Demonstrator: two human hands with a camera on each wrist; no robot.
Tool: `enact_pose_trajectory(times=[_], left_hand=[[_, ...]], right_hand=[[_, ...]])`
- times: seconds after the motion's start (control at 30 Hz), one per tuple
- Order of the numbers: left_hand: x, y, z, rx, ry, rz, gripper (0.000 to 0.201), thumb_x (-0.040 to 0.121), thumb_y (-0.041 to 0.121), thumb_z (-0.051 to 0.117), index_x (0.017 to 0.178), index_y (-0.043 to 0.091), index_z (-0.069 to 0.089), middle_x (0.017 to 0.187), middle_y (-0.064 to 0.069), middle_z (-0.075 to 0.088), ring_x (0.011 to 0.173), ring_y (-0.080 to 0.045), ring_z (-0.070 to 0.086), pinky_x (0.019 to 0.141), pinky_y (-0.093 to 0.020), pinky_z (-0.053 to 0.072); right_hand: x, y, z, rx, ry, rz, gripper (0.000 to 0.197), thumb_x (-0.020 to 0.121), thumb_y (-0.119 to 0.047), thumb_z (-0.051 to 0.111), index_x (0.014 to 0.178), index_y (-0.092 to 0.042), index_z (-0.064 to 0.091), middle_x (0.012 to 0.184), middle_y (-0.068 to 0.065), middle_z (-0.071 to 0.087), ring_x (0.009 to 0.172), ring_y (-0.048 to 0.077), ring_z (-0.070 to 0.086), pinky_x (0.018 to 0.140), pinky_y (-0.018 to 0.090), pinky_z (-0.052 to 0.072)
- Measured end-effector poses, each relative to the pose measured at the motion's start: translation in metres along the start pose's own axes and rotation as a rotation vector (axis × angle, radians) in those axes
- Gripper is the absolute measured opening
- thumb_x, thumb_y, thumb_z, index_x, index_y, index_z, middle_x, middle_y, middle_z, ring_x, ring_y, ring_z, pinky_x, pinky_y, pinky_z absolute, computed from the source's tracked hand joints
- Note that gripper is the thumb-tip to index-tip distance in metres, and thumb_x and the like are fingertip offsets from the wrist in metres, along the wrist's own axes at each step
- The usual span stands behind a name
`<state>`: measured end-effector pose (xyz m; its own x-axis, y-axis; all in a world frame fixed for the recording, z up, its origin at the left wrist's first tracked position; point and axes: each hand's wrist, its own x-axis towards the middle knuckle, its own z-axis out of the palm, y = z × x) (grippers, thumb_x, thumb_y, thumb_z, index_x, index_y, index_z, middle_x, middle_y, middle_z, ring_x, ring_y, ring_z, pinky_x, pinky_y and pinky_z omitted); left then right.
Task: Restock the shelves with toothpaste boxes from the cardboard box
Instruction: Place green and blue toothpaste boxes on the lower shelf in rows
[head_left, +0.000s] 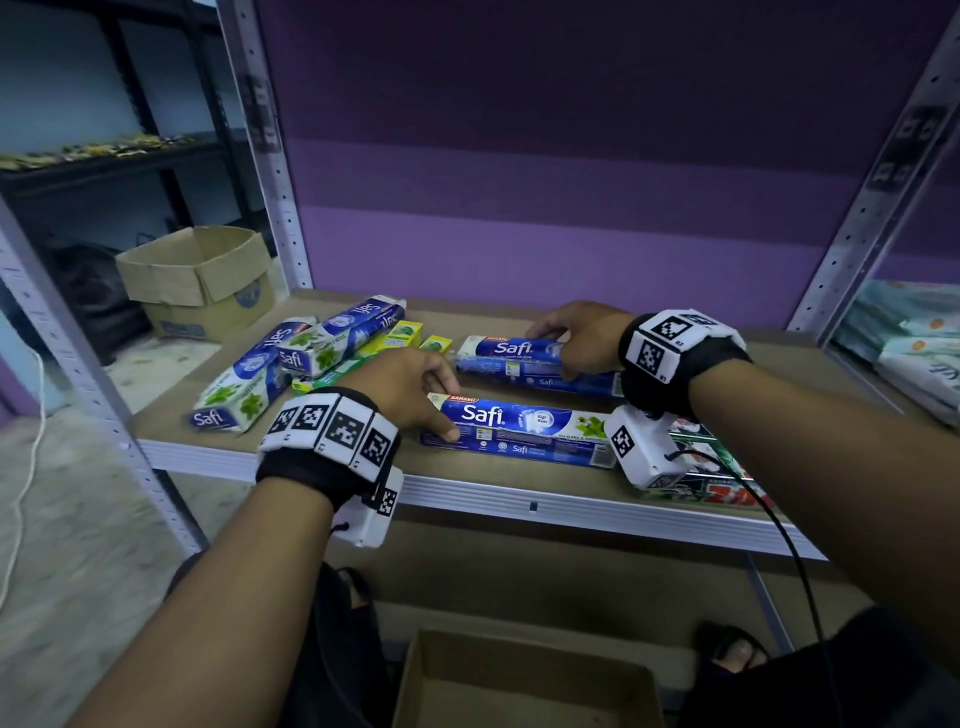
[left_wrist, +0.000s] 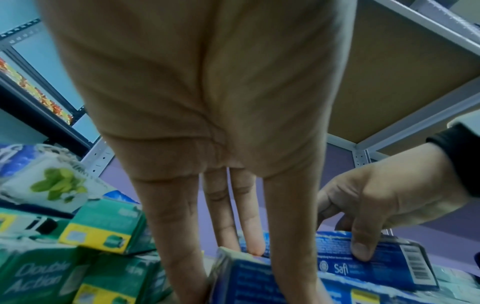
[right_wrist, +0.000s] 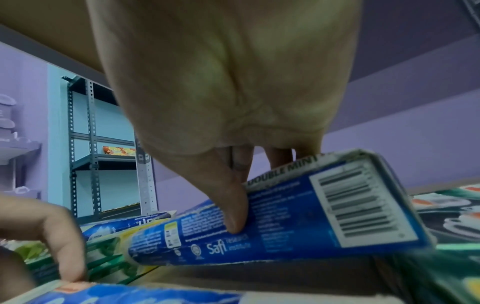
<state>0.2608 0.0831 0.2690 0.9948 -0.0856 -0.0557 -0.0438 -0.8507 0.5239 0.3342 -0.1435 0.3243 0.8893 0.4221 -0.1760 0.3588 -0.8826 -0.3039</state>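
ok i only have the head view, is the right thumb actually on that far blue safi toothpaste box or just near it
Observer: On it. In the right wrist view the right hand has its thumb pressed on the printed side of the far blue Safi toothpaste box, with the fingers behind it.
Operator: whats on that box end by the wrist, the strap hides it for me
Observer: A white barcode panel.
Operator: and the left hand
Observer: The left wrist view shows the left hand straddling the end of the near blue Safi toothpaste box, one digit down either side.
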Motion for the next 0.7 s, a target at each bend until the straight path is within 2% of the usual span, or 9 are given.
enact_pose_trajectory(times=[0.1, 0.2, 0.33, 0.4, 0.53, 0.57, 0.6, 0.7], left_hand=[[-0.004, -0.003, -0.003, -0.034, 0.021, 0.007, 0.045, 0.059, 0.025, 0.093, 0.096, 0.027, 0.069, 0.101, 0.012, 0.065, 0.095, -0.005, 0.060, 0.068, -0.013, 0.041], [-0.007, -0.003, -0.005, -0.039, 0.026, 0.006, 0.044, 0.059, 0.025, 0.093, 0.097, 0.025, 0.070, 0.102, 0.011, 0.066, 0.098, -0.007, 0.062, 0.079, -0.020, 0.048], [-0.010, -0.002, -0.005, -0.045, 0.022, 0.009, 0.046, 0.059, 0.025, 0.093, 0.098, 0.024, 0.069, 0.100, 0.009, 0.067, 0.095, -0.007, 0.063, 0.071, -0.015, 0.047], [-0.011, -0.001, -0.006, -0.045, 0.018, 0.005, 0.047, 0.059, 0.024, 0.093, 0.099, 0.024, 0.069, 0.100, 0.008, 0.067, 0.095, -0.007, 0.064, 0.071, -0.015, 0.047], [-0.011, 0.001, -0.006, -0.036, 0.020, 0.000, 0.048, 0.059, 0.024, 0.093, 0.100, 0.023, 0.069, 0.101, 0.006, 0.067, 0.096, -0.008, 0.064, 0.072, -0.017, 0.047], [-0.012, 0.001, -0.006, -0.033, 0.018, 0.000, 0.048, 0.059, 0.024, 0.093, 0.101, 0.023, 0.068, 0.101, 0.006, 0.067, 0.096, -0.008, 0.064, 0.071, -0.015, 0.046], [-0.012, 0.001, -0.006, -0.032, 0.016, 0.000, 0.049, 0.060, 0.025, 0.093, 0.101, 0.024, 0.068, 0.102, 0.006, 0.067, 0.096, -0.008, 0.063, 0.069, -0.014, 0.045], [-0.013, 0.002, -0.006, -0.015, 0.017, 0.001, 0.051, 0.061, 0.025, 0.092, 0.105, 0.026, 0.066, 0.104, 0.006, 0.065, 0.096, -0.007, 0.062, 0.068, -0.013, 0.043]], right_hand=[[0.004, -0.005, 0.008, -0.007, -0.042, -0.010, 0.061, 0.081, 0.002, 0.068, 0.136, -0.022, 0.056, 0.132, -0.003, 0.059, 0.111, 0.015, 0.055, 0.090, 0.026, 0.046], [0.006, -0.006, 0.014, 0.011, -0.083, -0.022, 0.062, 0.080, 0.005, 0.068, 0.134, -0.021, 0.057, 0.133, -0.003, 0.059, 0.117, 0.018, 0.056, 0.098, 0.030, 0.047], [0.005, -0.011, 0.017, 0.014, -0.147, -0.052, 0.062, 0.080, 0.005, 0.068, 0.134, -0.021, 0.056, 0.132, -0.004, 0.060, 0.117, 0.018, 0.058, 0.098, 0.032, 0.049], [0.005, -0.012, 0.019, 0.031, -0.168, -0.066, 0.062, 0.080, 0.007, 0.067, 0.135, -0.019, 0.055, 0.132, -0.003, 0.060, 0.115, 0.017, 0.058, 0.093, 0.028, 0.048], [0.001, -0.008, 0.020, 0.047, -0.201, -0.090, 0.060, 0.082, 0.007, 0.062, 0.135, -0.020, 0.054, 0.130, -0.004, 0.062, 0.104, 0.011, 0.058, 0.073, 0.019, 0.048], [0.000, -0.007, 0.019, 0.043, -0.211, -0.099, 0.060, 0.083, 0.007, 0.061, 0.136, -0.021, 0.054, 0.130, -0.005, 0.062, 0.104, 0.010, 0.059, 0.072, 0.018, 0.048], [-0.002, -0.006, 0.018, 0.038, -0.213, -0.110, 0.059, 0.084, 0.006, 0.061, 0.136, -0.021, 0.054, 0.130, -0.006, 0.063, 0.106, 0.011, 0.060, 0.076, 0.019, 0.049], [-0.009, -0.003, 0.012, -0.020, -0.165, -0.143, 0.050, 0.087, -0.001, 0.062, 0.132, -0.021, 0.058, 0.131, -0.005, 0.062, 0.114, 0.012, 0.059, 0.097, 0.027, 0.047]])
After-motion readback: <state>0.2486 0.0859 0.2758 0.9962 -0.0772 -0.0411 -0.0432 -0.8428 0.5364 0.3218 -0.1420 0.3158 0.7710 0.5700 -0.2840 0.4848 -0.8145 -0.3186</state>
